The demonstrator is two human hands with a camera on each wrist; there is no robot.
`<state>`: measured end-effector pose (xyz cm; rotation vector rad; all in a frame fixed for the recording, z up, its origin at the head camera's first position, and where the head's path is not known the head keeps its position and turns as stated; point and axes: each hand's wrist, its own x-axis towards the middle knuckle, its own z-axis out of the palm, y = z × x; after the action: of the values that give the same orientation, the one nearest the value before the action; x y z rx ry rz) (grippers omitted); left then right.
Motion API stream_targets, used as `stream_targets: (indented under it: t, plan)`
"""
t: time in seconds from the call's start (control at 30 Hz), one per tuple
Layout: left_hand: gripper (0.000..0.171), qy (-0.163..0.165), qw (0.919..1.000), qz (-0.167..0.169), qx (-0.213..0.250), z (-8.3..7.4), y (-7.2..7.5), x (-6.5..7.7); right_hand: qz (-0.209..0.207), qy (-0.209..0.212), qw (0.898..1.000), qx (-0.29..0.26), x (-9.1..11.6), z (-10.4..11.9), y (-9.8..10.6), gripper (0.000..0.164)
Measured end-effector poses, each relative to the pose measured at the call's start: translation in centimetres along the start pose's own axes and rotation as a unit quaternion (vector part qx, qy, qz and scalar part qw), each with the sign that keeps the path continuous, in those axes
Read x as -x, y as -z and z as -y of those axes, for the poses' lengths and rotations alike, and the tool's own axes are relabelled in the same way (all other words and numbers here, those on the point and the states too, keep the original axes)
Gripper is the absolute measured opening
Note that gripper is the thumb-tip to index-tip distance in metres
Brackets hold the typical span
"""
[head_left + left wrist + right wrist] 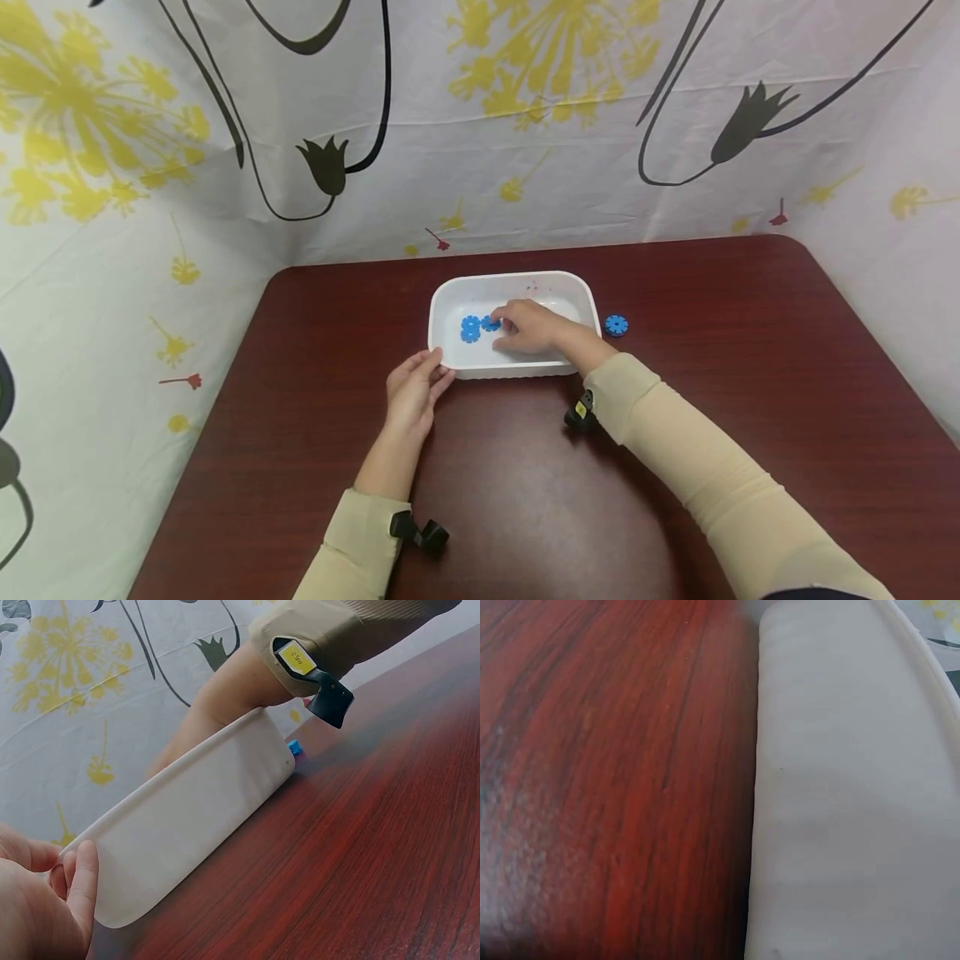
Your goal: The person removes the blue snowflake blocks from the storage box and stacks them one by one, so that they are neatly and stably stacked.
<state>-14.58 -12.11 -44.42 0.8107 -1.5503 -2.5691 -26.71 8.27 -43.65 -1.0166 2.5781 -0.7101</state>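
Note:
A white plastic tray [510, 367] sits on the table with several blue notched discs [470, 333] inside, toward its left. At the tray's near left corner my left hand [414, 392] pinches the rim, thumb on top; the left wrist view shows its fingers [84, 881] against the outer wall. My right hand [528, 327] reaches down into the tray over its near right side. Its index fingertip is right at one blue disc [490, 323], while the thumb stands apart from it. The right wrist view shows only the tray's outer wall [847, 795] and the table.
More blue notched discs [617, 325], seemingly stacked, lie on the dark red-brown table [337, 317] just right of the tray. Behind the table hangs a white cloth [405, 183] with a flower print. Each sleeve carries a black wrist mount [581, 412].

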Motion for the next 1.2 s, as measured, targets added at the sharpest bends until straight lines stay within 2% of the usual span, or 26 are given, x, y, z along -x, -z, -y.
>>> stream_targets:
  t: [0.13, 0.27, 0.37, 0.5, 0.67, 0.83, 1.07, 1.2]
  plan:
    - [0.011, 0.002, 1.0000, -0.001, -0.002, 0.0, 0.1, 0.0, 0.004, -0.004, 1.000, 0.003, 0.2, 0.0, -0.1, 0.036]
    - [0.010, 0.002, 1.0000, -0.001, 0.001, 0.1, 0.1, -0.1, -0.013, -0.007, 1.000, -0.005, 0.2, -0.3, -0.1, 0.024]
    - [0.010, 0.000, 1.0000, -0.001, 0.002, 0.0, 0.1, -0.1, -0.023, -0.021, 1.000, -0.005, 0.3, -0.4, 0.0, 0.029]
    - [0.010, -0.001, 1.0000, 0.001, 0.002, 0.0, 0.1, -0.1, -0.015, -0.031, 0.999, 0.003, 0.2, -0.4, 0.1, 0.037]
    - [0.010, 0.000, 1.0000, 0.003, 0.003, 0.0, 0.0, -0.1, -0.003, -0.037, 0.999, 0.002, 0.3, -0.4, 0.3, 0.032]
    - [0.009, -0.001, 1.0000, 0.007, 0.003, -0.1, 0.0, -0.1, -0.016, -0.036, 0.999, -0.015, 0.3, -0.6, 0.2, 0.028]
    - [0.012, 0.000, 1.0000, 0.007, -0.001, 0.0, 0.1, -0.1, -0.018, -0.044, 0.998, -0.031, 0.3, -1.0, 0.1, 0.049]
    - [0.012, 0.000, 1.0000, 0.004, -0.002, 0.1, 0.1, 0.0, -0.014, -0.041, 0.999, -0.029, 0.5, -1.1, 0.1, 0.045]
